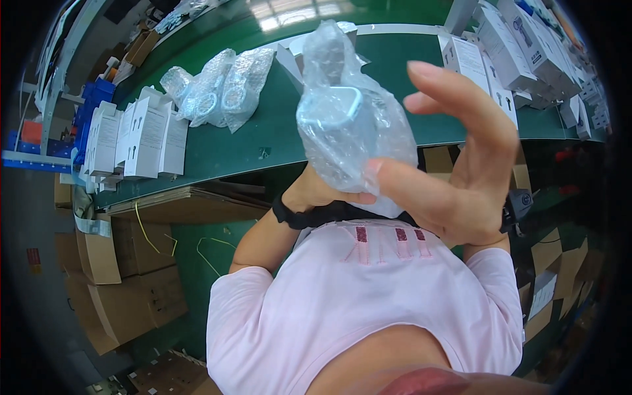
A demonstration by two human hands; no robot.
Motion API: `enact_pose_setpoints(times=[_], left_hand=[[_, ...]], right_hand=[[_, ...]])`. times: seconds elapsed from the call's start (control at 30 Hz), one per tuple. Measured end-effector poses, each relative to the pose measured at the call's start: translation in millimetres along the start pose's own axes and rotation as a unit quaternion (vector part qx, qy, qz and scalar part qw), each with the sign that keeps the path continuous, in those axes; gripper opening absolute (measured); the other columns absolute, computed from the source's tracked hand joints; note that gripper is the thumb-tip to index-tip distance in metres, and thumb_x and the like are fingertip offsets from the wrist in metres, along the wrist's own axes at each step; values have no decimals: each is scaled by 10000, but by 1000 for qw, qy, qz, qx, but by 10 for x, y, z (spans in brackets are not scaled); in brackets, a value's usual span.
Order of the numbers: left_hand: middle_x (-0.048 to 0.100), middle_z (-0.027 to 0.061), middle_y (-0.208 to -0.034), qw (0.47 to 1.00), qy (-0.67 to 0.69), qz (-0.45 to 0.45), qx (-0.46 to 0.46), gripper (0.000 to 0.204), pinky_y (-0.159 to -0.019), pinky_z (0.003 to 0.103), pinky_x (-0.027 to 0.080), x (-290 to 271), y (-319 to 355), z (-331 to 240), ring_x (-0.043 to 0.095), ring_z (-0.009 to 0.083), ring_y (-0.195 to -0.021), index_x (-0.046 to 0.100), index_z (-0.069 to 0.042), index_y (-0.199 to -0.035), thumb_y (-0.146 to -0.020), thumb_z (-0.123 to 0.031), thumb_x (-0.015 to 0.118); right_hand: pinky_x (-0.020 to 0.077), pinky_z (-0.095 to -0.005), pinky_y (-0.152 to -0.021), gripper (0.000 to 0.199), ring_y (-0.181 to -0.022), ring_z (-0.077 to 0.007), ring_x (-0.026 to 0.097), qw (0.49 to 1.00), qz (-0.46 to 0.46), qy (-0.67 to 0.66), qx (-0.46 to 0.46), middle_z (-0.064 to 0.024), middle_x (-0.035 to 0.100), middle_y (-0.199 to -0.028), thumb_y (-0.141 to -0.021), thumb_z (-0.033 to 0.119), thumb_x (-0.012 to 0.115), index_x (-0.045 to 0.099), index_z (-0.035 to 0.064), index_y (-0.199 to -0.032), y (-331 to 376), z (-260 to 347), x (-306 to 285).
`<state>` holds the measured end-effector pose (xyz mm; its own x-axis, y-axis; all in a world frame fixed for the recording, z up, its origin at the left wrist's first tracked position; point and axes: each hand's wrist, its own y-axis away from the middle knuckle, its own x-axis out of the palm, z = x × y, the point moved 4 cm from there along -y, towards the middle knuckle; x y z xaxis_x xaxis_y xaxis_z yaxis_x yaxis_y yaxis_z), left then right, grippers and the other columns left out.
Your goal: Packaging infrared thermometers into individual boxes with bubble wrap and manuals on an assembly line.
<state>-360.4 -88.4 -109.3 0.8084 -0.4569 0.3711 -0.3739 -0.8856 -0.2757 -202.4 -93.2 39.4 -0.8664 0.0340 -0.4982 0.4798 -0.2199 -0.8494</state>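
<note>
In front of my chest is a clear bubble-wrap bag (388,125) with a white, light-blue-edged device (332,108) inside. My left hand (319,187) grips it from below; the bag hides most of its fingers. My right hand (471,158) is raised at the bag's right side, fingers curved and spread apart. Its thumb tip overlaps the lower part of the bag; whether it touches I cannot tell. Further back on the green table (276,148), more bubble-wrapped devices (214,95) lie at the left.
White printed boxes (141,135) stand in a row on the table's left, by blue bins (95,108). More white boxes (520,49) are stacked at the right. An open white box (289,66) sits behind the bag. Cardboard cartons (131,296) stand on the floor at left.
</note>
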Motion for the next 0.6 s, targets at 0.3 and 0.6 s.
enact_pose_setpoints(times=[0.3,0.6], left_hand=[[603,150,-1238,969,-241,58,-14,661,-975,384,451,190,18,-325,594,287,-1123,540,-22,-1276,-709,-201,830],[647,119,-1131,901,-383,-134,152,465,-916,333,460,-805,-559,-2008,602,219,-1048,583,1,-1254,-872,-256,646]], right_hand=[[463,-307,-913,755,-1074,-231,595,966,24,-190,174,-191,498,-1341,-614,193,872,522,1,-1255,84,-153,208],[541,-275,-806,282,-860,-183,681,842,-348,-271,311,-130,687,-969,-936,159,579,609,-10,-1159,-278,-1409,-1062]])
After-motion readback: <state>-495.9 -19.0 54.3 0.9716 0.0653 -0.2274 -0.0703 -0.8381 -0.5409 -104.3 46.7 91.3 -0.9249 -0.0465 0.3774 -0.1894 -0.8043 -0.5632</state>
